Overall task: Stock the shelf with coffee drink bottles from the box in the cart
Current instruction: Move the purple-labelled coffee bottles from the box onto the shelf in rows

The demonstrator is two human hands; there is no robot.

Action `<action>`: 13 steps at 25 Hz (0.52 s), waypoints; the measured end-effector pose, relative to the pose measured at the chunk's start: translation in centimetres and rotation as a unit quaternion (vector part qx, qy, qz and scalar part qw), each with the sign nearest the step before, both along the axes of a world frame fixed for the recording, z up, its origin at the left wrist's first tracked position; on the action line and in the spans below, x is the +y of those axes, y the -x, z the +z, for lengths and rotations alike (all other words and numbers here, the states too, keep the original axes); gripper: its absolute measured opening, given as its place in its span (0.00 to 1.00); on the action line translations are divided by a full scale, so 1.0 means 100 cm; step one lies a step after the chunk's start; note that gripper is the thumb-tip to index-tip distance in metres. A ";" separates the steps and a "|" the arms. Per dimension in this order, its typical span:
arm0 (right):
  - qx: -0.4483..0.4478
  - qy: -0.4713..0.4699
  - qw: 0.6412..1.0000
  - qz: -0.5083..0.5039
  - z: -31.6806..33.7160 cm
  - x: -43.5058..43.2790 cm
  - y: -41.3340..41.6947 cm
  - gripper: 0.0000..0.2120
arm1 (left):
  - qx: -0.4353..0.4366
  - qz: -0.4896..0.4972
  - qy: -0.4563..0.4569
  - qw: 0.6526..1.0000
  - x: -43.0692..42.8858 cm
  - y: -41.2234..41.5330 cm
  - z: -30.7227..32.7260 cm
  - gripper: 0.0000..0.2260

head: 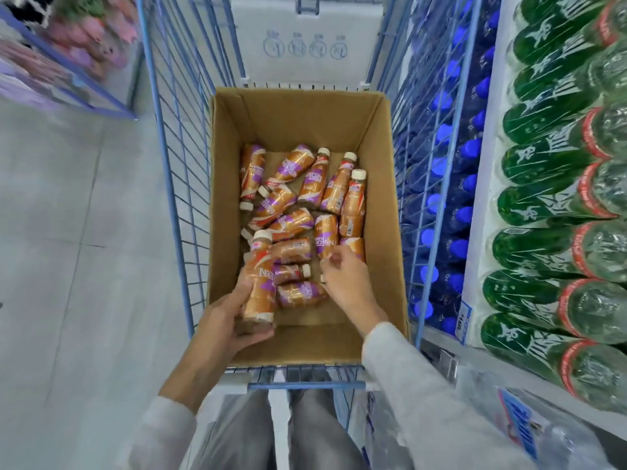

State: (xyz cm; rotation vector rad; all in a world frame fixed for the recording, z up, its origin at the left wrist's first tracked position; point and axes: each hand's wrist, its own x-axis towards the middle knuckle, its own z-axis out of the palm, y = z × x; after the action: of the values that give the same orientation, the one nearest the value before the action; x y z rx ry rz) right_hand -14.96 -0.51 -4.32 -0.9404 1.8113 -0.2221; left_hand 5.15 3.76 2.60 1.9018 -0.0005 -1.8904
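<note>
Blue cart [169, 184] holds box [298, 120] of coffee bottles [353, 205]; left hand [230, 322] grips one, right hand [344, 283] fingers [331, 262] curl loosely.

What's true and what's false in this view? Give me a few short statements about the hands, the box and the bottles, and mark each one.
1. The left hand grips a coffee bottle near its base. True.
2. The right hand hangs at the person's side. False: it reaches into the cardboard box, above the loose bottles.
3. The box sits on the floor. False: it sits inside the blue wire cart.
4. The loose bottles stand in neat upright rows. False: they lie jumbled, mostly on their sides.
5. Green bottles fill the shelf right of the cart. True.
</note>
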 end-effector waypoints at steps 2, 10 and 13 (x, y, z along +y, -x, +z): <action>0.051 0.018 0.986 0.157 -0.031 -0.026 -0.015 0.16 | 0.032 0.058 0.017 0.998 0.011 -0.006 0.015 0.21; 0.164 0.002 0.855 0.492 -0.123 -0.054 -0.057 0.35 | 0.032 0.119 0.044 0.991 0.037 -0.028 0.035 0.18; 0.193 0.011 0.850 0.491 -0.137 -0.051 -0.055 0.36 | 0.038 0.141 0.033 0.989 0.043 -0.027 0.036 0.18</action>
State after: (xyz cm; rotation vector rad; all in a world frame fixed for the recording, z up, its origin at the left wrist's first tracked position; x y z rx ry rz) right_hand -9.46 -5.58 -17.99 -1.8955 1.4297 0.6338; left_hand 7.82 8.06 6.15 1.6857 0.2159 -1.7463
